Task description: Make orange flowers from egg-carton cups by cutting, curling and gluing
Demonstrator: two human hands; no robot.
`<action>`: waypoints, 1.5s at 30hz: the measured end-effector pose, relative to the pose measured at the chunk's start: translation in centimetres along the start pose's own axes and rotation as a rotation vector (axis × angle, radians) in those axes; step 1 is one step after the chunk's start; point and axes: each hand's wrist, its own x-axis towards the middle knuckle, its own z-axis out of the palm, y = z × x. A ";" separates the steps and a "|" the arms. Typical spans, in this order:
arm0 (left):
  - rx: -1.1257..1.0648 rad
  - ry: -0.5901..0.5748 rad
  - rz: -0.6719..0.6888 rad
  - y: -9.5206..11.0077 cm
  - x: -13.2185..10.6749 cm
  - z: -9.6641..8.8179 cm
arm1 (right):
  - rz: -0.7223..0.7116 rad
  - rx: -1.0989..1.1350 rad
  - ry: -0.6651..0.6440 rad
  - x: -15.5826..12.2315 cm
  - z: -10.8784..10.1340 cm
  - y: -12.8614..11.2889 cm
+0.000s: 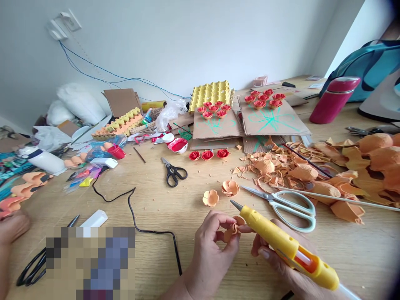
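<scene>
My left hand (pixel 212 246) pinches a small orange egg-carton flower piece (pixel 233 230) between thumb and fingers, low in the middle of the view. My right hand (pixel 281 262) grips a yellow glue gun (pixel 281 241), its metal nozzle pointing up and left above the flower piece. Two finished orange paper flowers (pixel 211 197) lie on the wooden table (pixel 156 196) just beyond my hands. White-handled scissors (pixel 290 204) rest to the right of them.
Black scissors (pixel 173 171), red painted flowers (pixel 208 155), cardboard sheets (pixel 250 118) with more red flowers, a yellow egg tray (pixel 212 93), orange carton scraps (pixel 343 171), a pink flask (pixel 334 100), a black cord (pixel 137 216). Another person's hand (pixel 11 227) at left edge.
</scene>
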 end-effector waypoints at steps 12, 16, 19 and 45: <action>0.004 -0.015 -0.006 -0.3 0.0 -0.1 | -0.073 -0.027 -0.063 -0.2 0.4 1.1; -0.005 -0.029 -0.003 -0.3 -0.1 -0.3 | -0.092 0.009 -0.098 -0.3 0.2 1.4; -0.016 -0.055 -0.003 -0.3 -0.1 -0.5 | -0.078 -0.008 -0.124 -0.3 0.1 1.9; -0.016 0.122 0.053 -0.6 0.8 -1.3 | 0.009 0.020 -0.134 0.1 -0.9 1.0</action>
